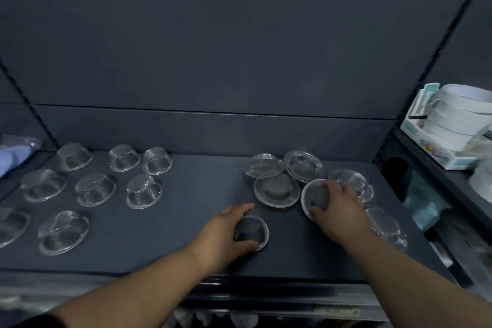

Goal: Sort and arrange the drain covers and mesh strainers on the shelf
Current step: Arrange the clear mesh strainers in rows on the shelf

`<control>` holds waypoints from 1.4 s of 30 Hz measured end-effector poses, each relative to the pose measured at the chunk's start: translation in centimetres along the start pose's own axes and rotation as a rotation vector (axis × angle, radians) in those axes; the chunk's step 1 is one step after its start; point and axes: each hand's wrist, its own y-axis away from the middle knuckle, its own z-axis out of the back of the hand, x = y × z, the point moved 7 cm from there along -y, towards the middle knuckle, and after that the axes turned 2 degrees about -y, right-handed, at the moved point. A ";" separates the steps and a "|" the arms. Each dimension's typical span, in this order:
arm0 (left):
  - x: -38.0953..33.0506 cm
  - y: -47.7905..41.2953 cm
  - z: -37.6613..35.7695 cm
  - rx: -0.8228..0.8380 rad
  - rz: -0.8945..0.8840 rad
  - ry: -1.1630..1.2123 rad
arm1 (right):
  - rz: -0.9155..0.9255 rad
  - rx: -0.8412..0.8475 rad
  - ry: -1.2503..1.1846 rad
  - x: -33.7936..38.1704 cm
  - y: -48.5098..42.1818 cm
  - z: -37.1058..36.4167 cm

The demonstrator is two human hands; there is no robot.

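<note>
The left hand (226,231) curls fingers and thumb round a domed strainer (251,230) lying rim-down near the front edge (239,275) of the shelf (202,194). The right hand (338,202) grips the mesh dome of a second strainer (316,194), just beside a stack of strainers (277,190) in the cluster crowding the shelf's right end. A wide strip of bare shelf separates this cluster from the wrapped strainers (95,189) spread in loose rows at the left.
</note>
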 end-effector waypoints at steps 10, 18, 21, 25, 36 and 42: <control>6.2 4.0 6.7 -0.155 0.108 -0.037 | 0.260 -0.080 -0.219 11.0 2.3 -1.0; 13.5 8.0 12.2 -0.153 0.232 -0.105 | 0.374 0.194 -0.205 19.1 2.6 -8.3; 15.2 8.7 12.6 -0.117 0.225 -0.094 | 0.348 0.225 -0.184 21.1 2.3 -10.2; 15.8 8.5 13.3 -0.104 0.151 -0.095 | 0.342 0.251 -0.180 23.2 1.8 -12.9; 15.9 5.9 14.0 -0.127 0.002 0.008 | 0.307 0.086 0.076 24.6 -1.1 -15.1; 16.2 5.8 14.2 -0.110 -0.024 0.031 | 0.252 0.085 0.048 24.8 -2.2 -15.6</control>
